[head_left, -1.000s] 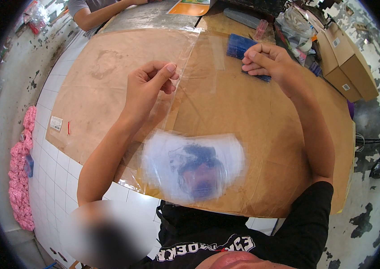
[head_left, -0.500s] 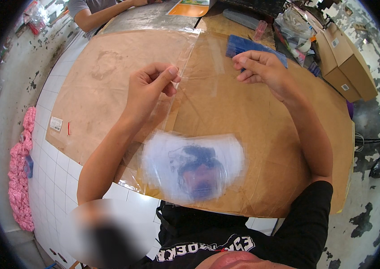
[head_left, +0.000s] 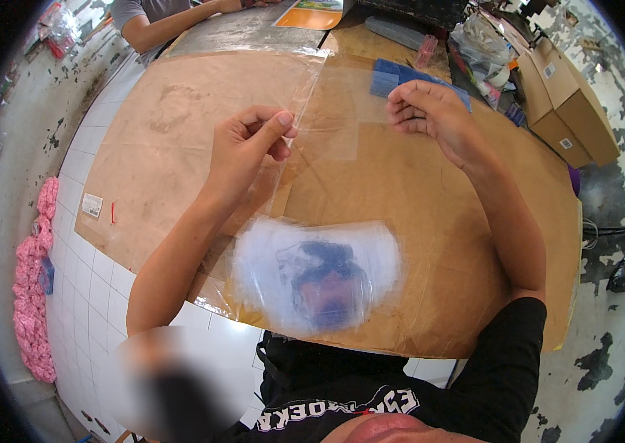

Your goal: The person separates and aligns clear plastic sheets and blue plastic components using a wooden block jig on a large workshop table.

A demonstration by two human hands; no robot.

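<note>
My left hand (head_left: 247, 146) pinches the left edge of a clear plastic bag (head_left: 342, 125) held up over the table. My right hand (head_left: 430, 114) grips the same bag at its right edge, fingers curled. A stack of clear plastic sleeves with a white and blue print (head_left: 316, 275) lies on the brown paper (head_left: 179, 148) close to my body. A blue flat piece (head_left: 393, 74) lies on the table behind my right hand, partly hidden by it.
Cardboard boxes (head_left: 567, 111) stand at the right edge of the table. Another person's arm (head_left: 172, 18) rests at the far side by an orange sheet (head_left: 312, 15). White tiles (head_left: 91, 280) and a pink fluffy cloth (head_left: 32, 295) are at the left.
My right hand has lifted off the blue piece and come a little nearer, taking the bag's right edge. The left hand has kept its grip and place.
</note>
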